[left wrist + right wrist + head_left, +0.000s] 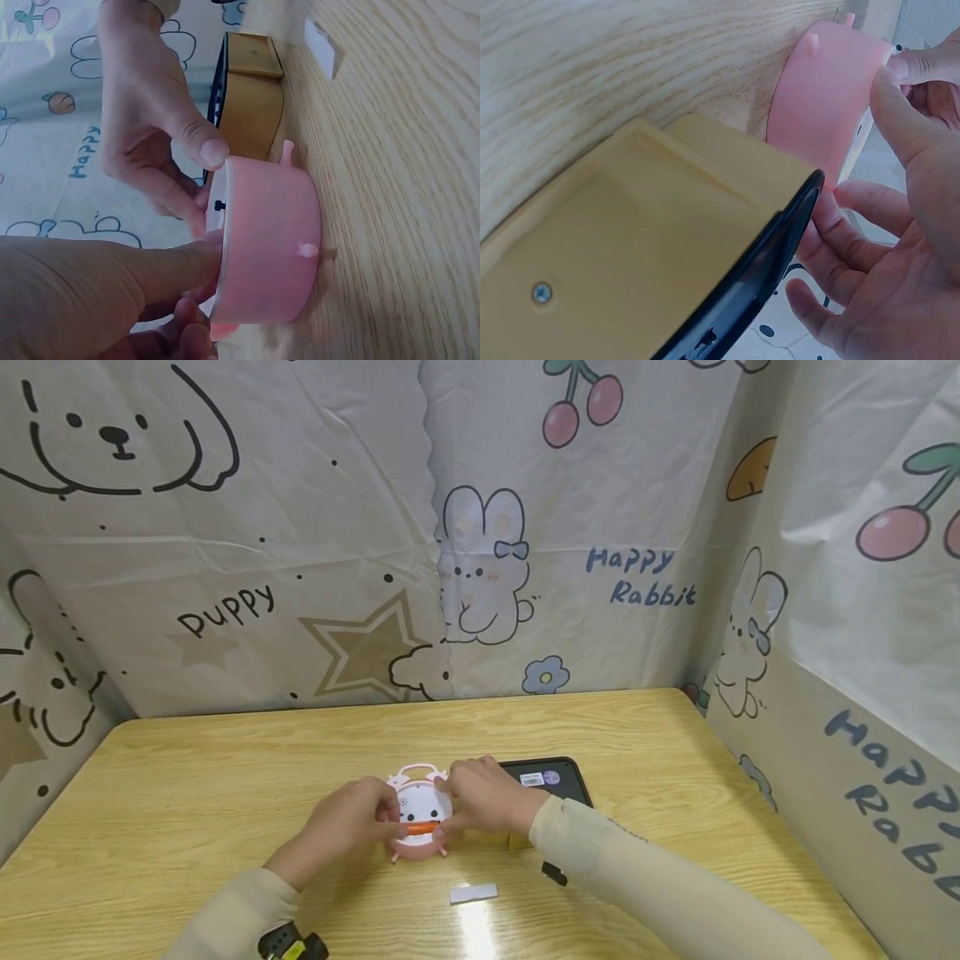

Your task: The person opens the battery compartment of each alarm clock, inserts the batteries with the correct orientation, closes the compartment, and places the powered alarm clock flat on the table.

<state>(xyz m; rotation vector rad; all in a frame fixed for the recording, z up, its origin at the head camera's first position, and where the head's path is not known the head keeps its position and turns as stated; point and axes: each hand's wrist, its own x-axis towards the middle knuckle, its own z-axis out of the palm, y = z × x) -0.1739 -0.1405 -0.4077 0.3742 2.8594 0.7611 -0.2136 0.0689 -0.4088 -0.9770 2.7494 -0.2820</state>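
A pink alarm clock (418,852) lies on the table with its white side, which bears black knobs, facing up. An orange bar (422,828), like a battery, sits across that side. My left hand (341,822) grips the clock's left side, its thumb by the bar's left end. At the right side, my right hand (487,793) holds the rim, thumb near the bar's other end and index finger higher up. In the left wrist view, the pink shell (274,240) and its small feet show. The right wrist view shows thumb and forefinger at the shell's edge (829,97).
Beside the clock, partly under my right forearm, is a gold-sided box with a black top (566,777) carrying a label and a round sticker. A small white strip (473,893) lies nearer me. Printed cloth (360,527) hangs behind the wooden table (225,768).
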